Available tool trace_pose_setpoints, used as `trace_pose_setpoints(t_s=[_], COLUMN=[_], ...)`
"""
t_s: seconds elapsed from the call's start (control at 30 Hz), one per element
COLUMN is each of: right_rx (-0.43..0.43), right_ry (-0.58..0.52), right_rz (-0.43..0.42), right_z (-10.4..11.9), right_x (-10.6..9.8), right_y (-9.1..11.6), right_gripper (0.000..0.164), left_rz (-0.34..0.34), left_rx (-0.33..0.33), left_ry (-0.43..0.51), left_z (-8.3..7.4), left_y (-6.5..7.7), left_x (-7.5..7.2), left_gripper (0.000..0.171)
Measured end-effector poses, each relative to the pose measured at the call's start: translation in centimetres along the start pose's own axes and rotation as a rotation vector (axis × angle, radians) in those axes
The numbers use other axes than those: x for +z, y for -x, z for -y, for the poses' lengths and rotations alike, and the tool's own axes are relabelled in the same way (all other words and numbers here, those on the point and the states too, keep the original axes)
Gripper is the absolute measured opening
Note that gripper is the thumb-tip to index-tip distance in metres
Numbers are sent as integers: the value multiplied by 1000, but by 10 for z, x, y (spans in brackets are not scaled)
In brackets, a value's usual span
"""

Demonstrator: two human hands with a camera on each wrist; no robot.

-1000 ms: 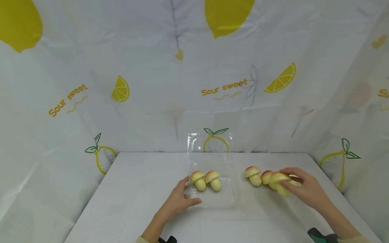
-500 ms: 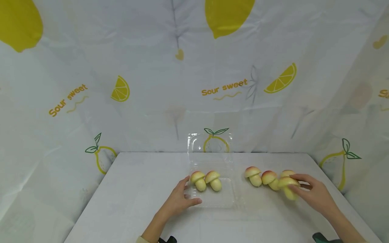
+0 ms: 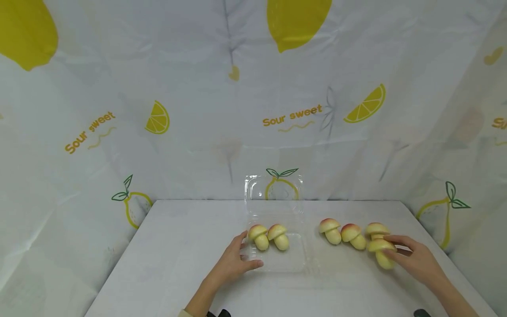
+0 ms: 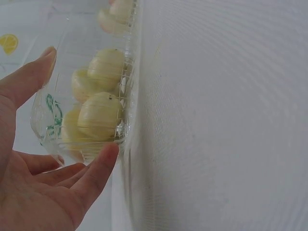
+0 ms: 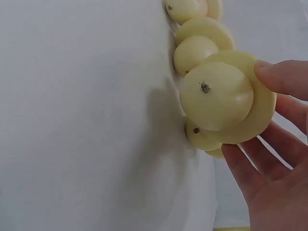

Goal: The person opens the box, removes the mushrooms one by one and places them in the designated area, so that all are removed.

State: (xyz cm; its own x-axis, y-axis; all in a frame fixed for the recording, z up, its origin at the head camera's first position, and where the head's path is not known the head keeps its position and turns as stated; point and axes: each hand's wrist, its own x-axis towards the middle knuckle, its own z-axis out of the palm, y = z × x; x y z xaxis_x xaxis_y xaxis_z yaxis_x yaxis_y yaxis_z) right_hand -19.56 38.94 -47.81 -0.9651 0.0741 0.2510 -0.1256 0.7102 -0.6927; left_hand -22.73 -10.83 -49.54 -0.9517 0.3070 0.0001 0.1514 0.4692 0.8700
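Observation:
My right hand (image 3: 416, 259) pinches a pale yellow toy mushroom (image 3: 385, 259) by its cap, thumb on one side and fingers on the other. In the right wrist view the rounded stem end (image 5: 216, 96) with a dark spot faces the camera, a shadow below it. Behind it stands another mushroom (image 3: 377, 229), partly covered by the held one in the head view. At the middle of the table my left hand (image 3: 233, 263) holds the front left corner of a clear plastic container (image 3: 287, 263), thumb and fingers spread around it. Two mushrooms (image 3: 260, 237) lie side by side inside, at the left and middle.
Two more mushrooms with reddish caps, one at the left (image 3: 330, 231) and one beside it (image 3: 354, 237), lie right of the container. Its clear lid (image 3: 253, 189) stands raised at the back. A white cloth with lemon prints (image 3: 198, 154) hangs behind the white table (image 3: 166, 246).
My right hand has moved right and toward me with the mushroom, uncovering more of the mushrooms behind it. The left hand and container have stayed in place.

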Motion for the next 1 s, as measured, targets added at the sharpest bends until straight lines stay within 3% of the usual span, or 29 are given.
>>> trace_pose_setpoints(t_s=[0.17, 0.43, 0.77, 1.0], right_rx=[4, 43, 10, 34], right_ry=[-44, 31, 28, 87], right_rz=[26, 45, 45, 69], right_z=[-6, -7, -3, 3], right_x=[2, 4, 2, -2], right_y=[3, 3, 5, 3], right_gripper=[45, 51, 47, 51], left_rz=[-1, -3, -3, -5], left_rx=[-4, -6, -10, -13], left_ry=[-4, -7, 2, 5], left_z=[0, 0, 0, 0], left_y=[1, 1, 1, 1], left_x=[0, 0, 0, 1], left_gripper=[102, 102, 103, 103])
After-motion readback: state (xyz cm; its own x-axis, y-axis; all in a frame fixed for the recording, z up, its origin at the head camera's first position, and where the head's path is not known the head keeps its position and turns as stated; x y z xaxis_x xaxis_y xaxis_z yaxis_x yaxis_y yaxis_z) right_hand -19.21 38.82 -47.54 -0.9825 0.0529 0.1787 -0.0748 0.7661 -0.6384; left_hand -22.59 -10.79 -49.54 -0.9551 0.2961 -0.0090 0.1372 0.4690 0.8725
